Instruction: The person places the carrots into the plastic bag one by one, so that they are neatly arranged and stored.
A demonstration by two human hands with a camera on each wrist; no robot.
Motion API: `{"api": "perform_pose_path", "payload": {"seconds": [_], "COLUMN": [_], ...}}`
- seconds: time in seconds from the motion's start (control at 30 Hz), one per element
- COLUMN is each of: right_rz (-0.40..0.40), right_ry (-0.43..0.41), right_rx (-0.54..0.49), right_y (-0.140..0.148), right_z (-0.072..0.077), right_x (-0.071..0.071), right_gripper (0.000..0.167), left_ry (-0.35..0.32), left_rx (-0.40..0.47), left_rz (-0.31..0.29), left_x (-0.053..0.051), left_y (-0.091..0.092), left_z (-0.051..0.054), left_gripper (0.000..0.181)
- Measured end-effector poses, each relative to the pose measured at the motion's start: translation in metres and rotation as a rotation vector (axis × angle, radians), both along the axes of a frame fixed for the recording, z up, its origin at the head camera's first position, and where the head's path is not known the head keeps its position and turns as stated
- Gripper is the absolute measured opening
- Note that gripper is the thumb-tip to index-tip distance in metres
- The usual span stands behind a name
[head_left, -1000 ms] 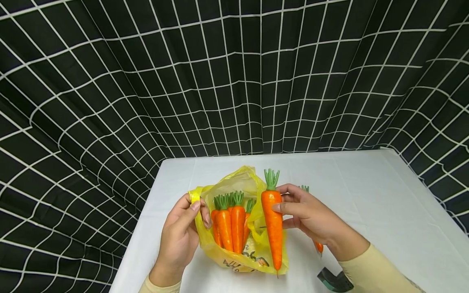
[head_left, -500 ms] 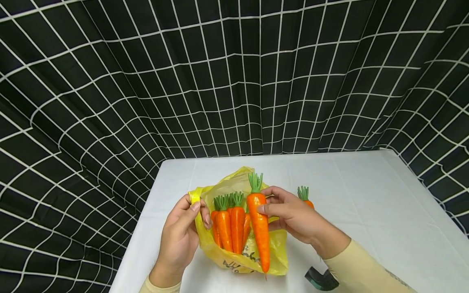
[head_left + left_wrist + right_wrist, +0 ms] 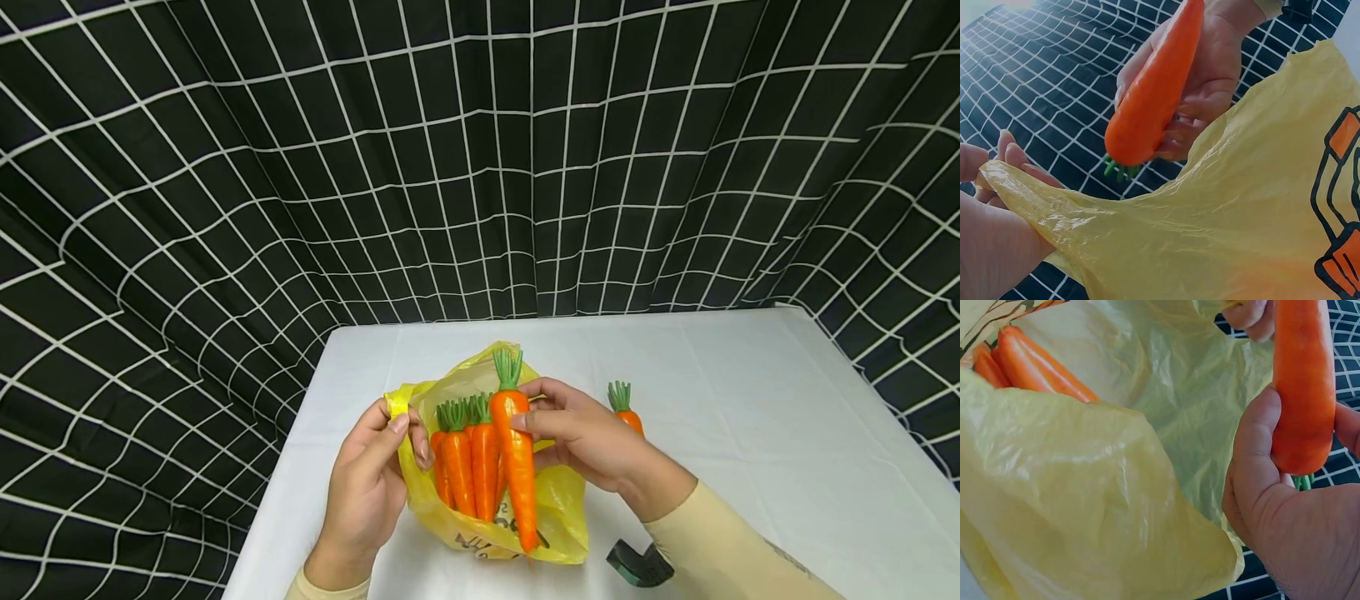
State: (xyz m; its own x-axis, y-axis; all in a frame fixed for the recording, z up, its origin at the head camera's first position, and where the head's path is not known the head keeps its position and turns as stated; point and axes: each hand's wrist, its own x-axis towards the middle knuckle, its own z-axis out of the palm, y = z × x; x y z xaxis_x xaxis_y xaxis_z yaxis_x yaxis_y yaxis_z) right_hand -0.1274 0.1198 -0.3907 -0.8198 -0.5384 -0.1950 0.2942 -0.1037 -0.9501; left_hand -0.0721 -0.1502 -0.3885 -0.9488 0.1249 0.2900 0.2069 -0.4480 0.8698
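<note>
A yellow plastic bag (image 3: 555,508) lies with its mouth spread, and several orange carrots (image 3: 459,471) with green tops rest inside it. My left hand (image 3: 371,475) pinches the bag's left edge between thumb and fingers; the left wrist view shows the film (image 3: 1129,231) stretched from that hand. In my right hand (image 3: 581,433) is one large carrot (image 3: 514,458), gripped near its green top, tip pointing down, in front of the bag's opening. The right wrist view shows the thumb and fingers on either side of this carrot (image 3: 1304,381).
Another carrot (image 3: 625,408) lies on the white table (image 3: 735,400) behind my right forearm, partly hidden by it. A dark strap-like piece (image 3: 641,565) sits by my right sleeve. Black cloth with a white grid (image 3: 480,167) hangs around the table.
My right hand has carried its carrot leftward, from the bag's right side to over the opening. The carrot on the table shows more plainly. My left hand has stayed put.
</note>
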Motion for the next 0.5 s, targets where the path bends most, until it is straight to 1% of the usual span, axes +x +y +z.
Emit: {"api": "perform_pose_path", "payload": {"seconds": [0.13, 0.27, 0.5], "right_rz": [0.01, 0.01, -0.025], "right_ry": [-0.016, -0.015, 0.0], "right_rx": [-0.011, -0.014, 0.018], "right_y": [-0.005, -0.01, -0.02], "right_z": [-0.001, -0.002, -0.007], "right_x": [-0.002, -0.005, -0.013], "right_gripper": [0.051, 0.053, 0.053], "left_ry": [0.002, 0.0, -0.011], "left_rx": [0.002, 0.003, -0.003], "left_rz": [-0.002, 0.0, 0.004], "left_x": [0.0, -0.001, 0.0], "left_y": [0.0, 0.0, 0.0], "left_z": [0.0, -0.001, 0.0], "left_gripper": [0.016, 0.016, 0.015]}}
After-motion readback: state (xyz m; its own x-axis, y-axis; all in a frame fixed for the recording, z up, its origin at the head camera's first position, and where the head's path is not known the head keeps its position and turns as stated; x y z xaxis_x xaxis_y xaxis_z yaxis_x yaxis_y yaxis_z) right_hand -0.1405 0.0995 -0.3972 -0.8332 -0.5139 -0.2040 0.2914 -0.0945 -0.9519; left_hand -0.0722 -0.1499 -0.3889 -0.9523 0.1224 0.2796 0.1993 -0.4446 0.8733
